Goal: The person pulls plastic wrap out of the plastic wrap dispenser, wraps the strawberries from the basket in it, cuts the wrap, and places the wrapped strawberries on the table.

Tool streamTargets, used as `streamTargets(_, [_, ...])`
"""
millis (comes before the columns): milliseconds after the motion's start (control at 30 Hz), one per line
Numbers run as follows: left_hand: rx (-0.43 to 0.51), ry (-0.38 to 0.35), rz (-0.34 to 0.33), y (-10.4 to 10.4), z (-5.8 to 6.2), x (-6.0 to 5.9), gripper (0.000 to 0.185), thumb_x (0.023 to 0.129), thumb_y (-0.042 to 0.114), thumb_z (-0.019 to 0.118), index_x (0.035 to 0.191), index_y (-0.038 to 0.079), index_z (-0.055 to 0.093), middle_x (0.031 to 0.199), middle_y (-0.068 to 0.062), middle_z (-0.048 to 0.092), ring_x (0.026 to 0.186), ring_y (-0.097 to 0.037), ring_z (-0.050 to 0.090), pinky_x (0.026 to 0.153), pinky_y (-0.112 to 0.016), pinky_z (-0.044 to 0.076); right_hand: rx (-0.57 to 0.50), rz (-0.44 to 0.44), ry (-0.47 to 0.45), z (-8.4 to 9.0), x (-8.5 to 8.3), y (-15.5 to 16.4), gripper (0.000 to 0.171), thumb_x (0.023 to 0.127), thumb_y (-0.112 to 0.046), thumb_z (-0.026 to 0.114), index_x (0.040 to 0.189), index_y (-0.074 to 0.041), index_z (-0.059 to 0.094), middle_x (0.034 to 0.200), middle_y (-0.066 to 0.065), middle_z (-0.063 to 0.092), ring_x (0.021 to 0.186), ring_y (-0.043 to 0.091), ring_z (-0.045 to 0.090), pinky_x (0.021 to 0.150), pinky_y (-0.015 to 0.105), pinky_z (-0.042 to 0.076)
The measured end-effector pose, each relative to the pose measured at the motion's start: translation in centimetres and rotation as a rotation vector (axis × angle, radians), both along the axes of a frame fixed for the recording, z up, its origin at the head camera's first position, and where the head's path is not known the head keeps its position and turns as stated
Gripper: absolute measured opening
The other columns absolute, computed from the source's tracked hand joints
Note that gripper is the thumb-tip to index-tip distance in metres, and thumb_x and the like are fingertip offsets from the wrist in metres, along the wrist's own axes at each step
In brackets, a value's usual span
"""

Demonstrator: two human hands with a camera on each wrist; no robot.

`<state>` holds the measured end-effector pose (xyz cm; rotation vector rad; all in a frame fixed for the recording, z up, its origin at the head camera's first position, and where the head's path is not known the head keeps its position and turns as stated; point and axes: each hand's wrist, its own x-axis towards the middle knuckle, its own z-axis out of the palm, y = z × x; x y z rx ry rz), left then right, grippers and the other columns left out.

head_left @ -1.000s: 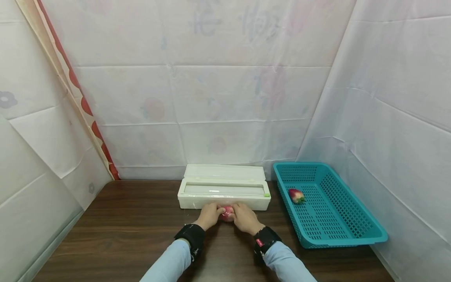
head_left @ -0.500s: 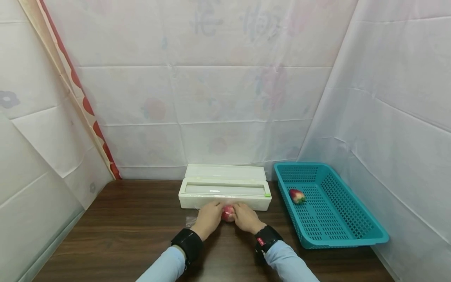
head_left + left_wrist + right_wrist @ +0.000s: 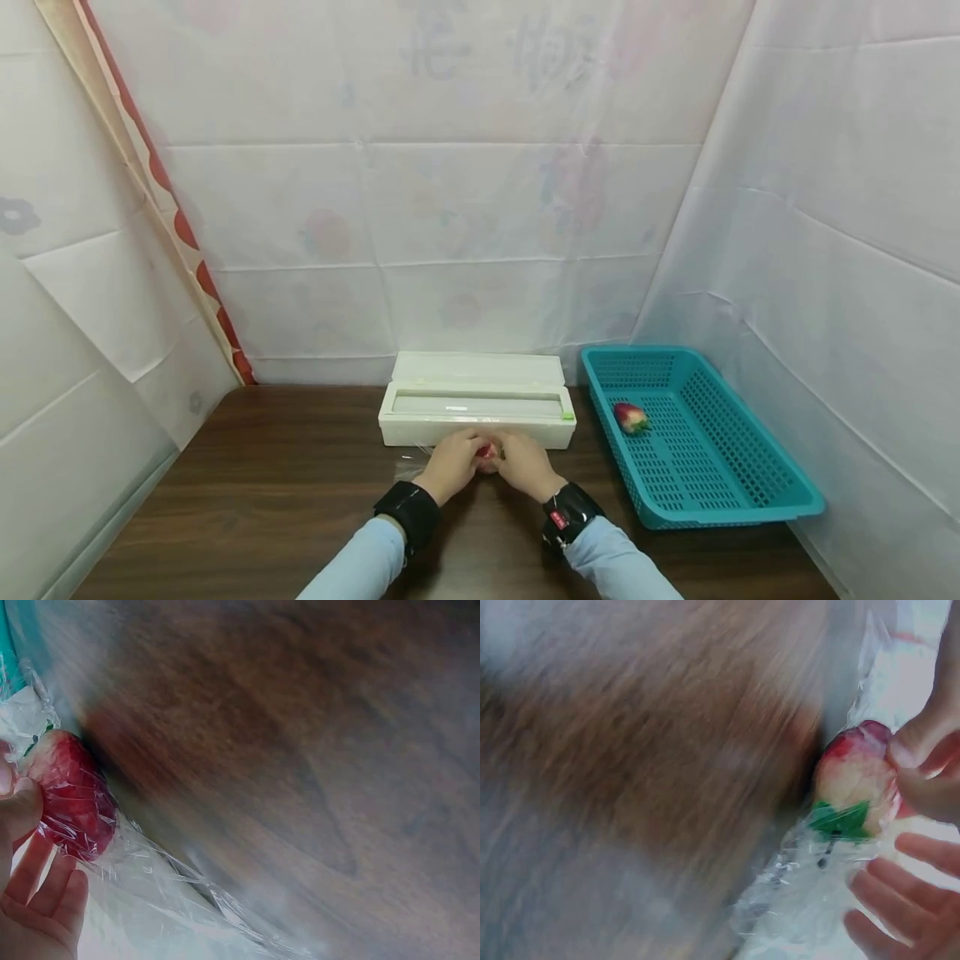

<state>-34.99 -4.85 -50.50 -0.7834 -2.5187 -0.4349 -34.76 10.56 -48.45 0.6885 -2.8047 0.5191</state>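
L hand [image 3: 447,465] & R hand [image 3: 527,468]: fingers of both grip red fruit [image 3: 75,799], clear film [image 3: 769,900] around it, nr side of white box [image 3: 420,431] on bench [image 3: 262,500]. 2nd fruit [image 3: 631,417] in teal basket [image 3: 705,467], R.

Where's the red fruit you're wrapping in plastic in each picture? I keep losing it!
Head: the red fruit is below the middle, between the left hand and right hand.
Left wrist: the red fruit is near the left edge, about halfway down.
Right wrist: it's right of the middle, about halfway down.
Shared landmark: the brown table, in all three.
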Motion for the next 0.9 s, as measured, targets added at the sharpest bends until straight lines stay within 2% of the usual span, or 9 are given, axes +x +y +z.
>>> streamTargets(67, [0.002,-0.011,0.002,-0.1,0.0,-0.1,0.022,0.071,0.007,0.072,0.093,0.012,0.069,0.098,-0.001,0.064,0.087,-0.019,0.062,0.075,-0.032,0.051,0.009,-0.028,0.048,0.3,0.3,-0.3,0.034,0.078,-0.020,0.070,0.111,-0.016,0.065,0.088,0.001,0.063,0.076,0.014,0.057,0.058,0.029,0.045])
streamTargets(167, [0.014,-0.015,0.007,-0.1,0.0,-0.1,0.024,0.071,0.006,0.072,0.094,0.012,0.070,0.098,-0.002,0.065,0.087,-0.019,0.062,0.076,-0.033,0.050,-0.002,-0.010,0.097,0.3,0.3,-0.6,0.032,0.077,-0.017,0.071,0.108,-0.017,0.067,0.090,0.002,0.065,0.080,0.016,0.060,0.063,0.032,0.048])
streamTargets(233, [0.031,-0.017,-0.002,0.0,-0.1,-0.2,0.026,0.070,0.005,0.071,0.095,0.011,0.070,0.097,-0.003,0.065,0.086,-0.020,0.062,0.075,-0.033,0.050,-0.018,0.013,0.096,-0.1,0.1,-0.6,0.034,0.076,-0.016,0.071,0.110,-0.018,0.066,0.090,0.003,0.067,0.081,0.017,0.061,0.065,0.032,0.049])
streamTargets(333, [0.057,-0.023,-0.012,0.1,-0.1,-0.3,0.026,0.071,0.005,0.071,0.096,0.011,0.070,0.096,-0.004,0.066,0.086,-0.021,0.063,0.075,-0.033,0.050,-0.042,0.005,0.096,-0.6,-0.2,-0.4,0.030,0.075,-0.015,0.072,0.105,-0.014,0.068,0.093,0.005,0.068,0.084,0.019,0.063,0.070,0.034,0.050])
streamTargets(467, [0.070,-0.025,-0.023,0.1,-0.1,-0.2,0.023,0.073,0.006,0.070,0.095,0.011,0.070,0.093,-0.004,0.067,0.085,-0.020,0.063,0.075,-0.034,0.050,-0.073,0.014,0.084,-1.0,-0.4,-0.3,0.023,0.074,-0.016,0.073,0.097,-0.013,0.070,0.089,0.002,0.068,0.083,0.017,0.062,0.070,0.032,0.049])
streamTargets(633, [-0.008,-0.029,-0.042,-0.1,0.1,0.5,0.022,0.075,0.010,0.070,0.097,0.008,0.070,0.095,-0.005,0.065,0.088,-0.021,0.061,0.079,-0.035,0.049,-0.066,0.046,0.066,-1.4,-0.3,0.0,0.028,0.076,-0.018,0.072,0.104,-0.016,0.070,0.097,0.002,0.068,0.089,0.017,0.062,0.074,0.033,0.050])
streamTargets(800, [-0.050,-0.070,-0.037,0.0,0.8,0.8,0.020,0.078,0.014,0.070,0.096,0.006,0.068,0.096,-0.006,0.059,0.090,-0.021,0.058,0.081,-0.035,0.048,-0.073,0.027,0.033,-1.2,-0.3,0.3,0.025,0.079,-0.018,0.070,0.103,-0.012,0.069,0.101,0.005,0.066,0.093,0.020,0.061,0.076,0.035,0.050])
streamTargets(900, [-0.060,-0.071,-0.032,0.3,1.2,0.7,0.018,0.077,0.014,0.070,0.092,0.005,0.067,0.095,-0.006,0.059,0.090,-0.020,0.057,0.080,-0.034,0.048,-0.087,0.009,0.015,-0.9,-0.3,0.6,0.026,0.079,-0.016,0.070,0.104,-0.010,0.067,0.103,0.006,0.066,0.095,0.020,0.061,0.077,0.035,0.050])
